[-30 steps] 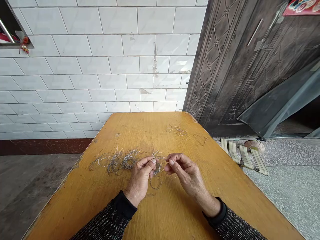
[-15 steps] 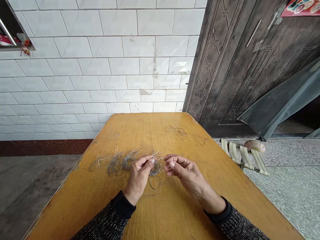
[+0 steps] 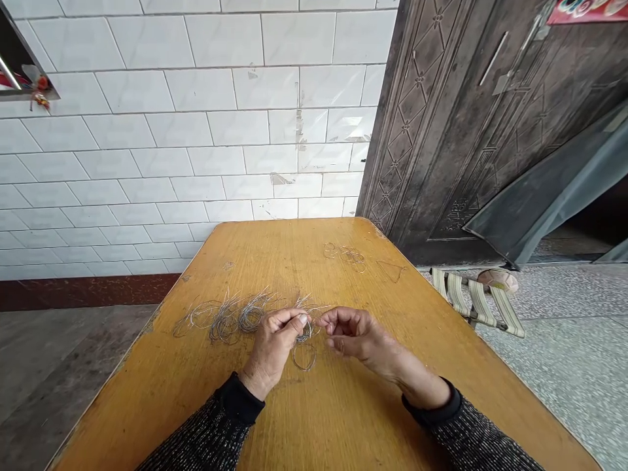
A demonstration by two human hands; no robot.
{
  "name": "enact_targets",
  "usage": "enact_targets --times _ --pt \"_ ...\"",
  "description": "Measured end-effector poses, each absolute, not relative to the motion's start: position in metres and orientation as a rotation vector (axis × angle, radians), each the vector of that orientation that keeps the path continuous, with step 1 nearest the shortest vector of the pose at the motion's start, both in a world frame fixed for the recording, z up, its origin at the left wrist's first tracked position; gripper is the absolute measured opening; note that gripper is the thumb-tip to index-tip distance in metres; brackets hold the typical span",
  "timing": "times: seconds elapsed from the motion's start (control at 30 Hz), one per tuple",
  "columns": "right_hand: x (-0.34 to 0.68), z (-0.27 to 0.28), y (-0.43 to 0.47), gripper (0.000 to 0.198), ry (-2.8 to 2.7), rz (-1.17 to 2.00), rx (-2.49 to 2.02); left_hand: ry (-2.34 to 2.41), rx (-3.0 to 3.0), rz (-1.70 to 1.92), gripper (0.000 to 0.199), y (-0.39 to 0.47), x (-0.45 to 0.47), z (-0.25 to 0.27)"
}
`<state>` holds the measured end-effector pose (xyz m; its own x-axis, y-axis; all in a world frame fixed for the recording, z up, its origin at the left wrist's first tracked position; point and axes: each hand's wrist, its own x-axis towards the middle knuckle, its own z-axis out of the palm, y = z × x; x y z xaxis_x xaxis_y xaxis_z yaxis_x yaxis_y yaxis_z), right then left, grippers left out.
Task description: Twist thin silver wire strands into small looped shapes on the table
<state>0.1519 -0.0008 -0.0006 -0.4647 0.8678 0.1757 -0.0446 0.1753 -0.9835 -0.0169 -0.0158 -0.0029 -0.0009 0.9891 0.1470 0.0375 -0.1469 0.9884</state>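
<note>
My left hand [image 3: 275,347] is closed, with thumb and forefinger pinching a thin wire [image 3: 314,318] whose end points toward my other hand. My right hand [image 3: 360,340] hovers just to the right, its fingers loosely curled and the thumb apart from the forefinger; no firm grip shows there. Behind the left fingertips lies a coiled bundle of silvery wire [image 3: 305,335], partly hidden. A single wire loop [image 3: 304,358] rests in front of it. Left of my hand sit more wire coils [image 3: 251,316], [image 3: 224,324] with loose ends sticking up.
Everything lies on a yellow wooden table [image 3: 314,418]. Thin wire loops [image 3: 346,254] and a bent wire [image 3: 392,269] are toward its far right. A white tiled wall [image 3: 216,131] stands behind. Right of the table are a dark door [image 3: 441,144] and a striped strap stool [image 3: 478,297].
My right thumb has dropped away from the forefinger, opening the fingers. My left hand keeps its pinch almost in place. The whole view has shifted slightly.
</note>
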Motion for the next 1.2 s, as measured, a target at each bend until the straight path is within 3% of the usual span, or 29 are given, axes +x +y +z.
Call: enact_targets --times 0.07,0.13,0.2,0.27,0.47,0.67,0.8,0.93,1.2 --pt "0.154 -0.002 0.000 0.008 -1.849 0.970 -0.885 1.105 1.215 1.248 0.023 -0.015 -0.016 -0.005" --pt "0.154 -0.002 -0.001 0.014 -1.975 0.608 -0.964 1.053 1.090 1.180 0.023 -0.015 -0.016 -0.006" --pt "0.152 -0.002 -0.002 0.022 -1.969 0.467 -0.969 1.018 1.021 1.116 0.023 -0.016 -0.016 -0.005" --pt "0.150 -0.003 -0.001 0.022 -1.862 0.550 -0.918 1.012 1.045 1.076 0.024 -0.018 -0.016 -0.002" --pt "0.148 -0.003 0.007 0.011 -1.097 1.423 -0.823 1.141 1.548 1.008 0.023 -0.022 -0.016 0.006" --pt "0.152 0.002 0.010 0.017 -0.752 1.699 -0.687 1.159 1.988 1.033 0.028 -0.024 -0.014 0.008" --pt "0.158 0.005 0.010 0.023 -0.817 1.775 -0.712 1.171 2.088 1.014 0.031 -0.025 -0.014 0.007" --pt "0.160 0.005 0.010 0.022 -0.926 1.769 -0.733 1.078 1.798 0.911 0.024 -0.022 -0.016 0.005" --pt "0.163 0.004 0.005 0.013 -1.646 1.161 -0.697 0.881 1.173 0.715 0.023 -0.017 -0.021 -0.005"
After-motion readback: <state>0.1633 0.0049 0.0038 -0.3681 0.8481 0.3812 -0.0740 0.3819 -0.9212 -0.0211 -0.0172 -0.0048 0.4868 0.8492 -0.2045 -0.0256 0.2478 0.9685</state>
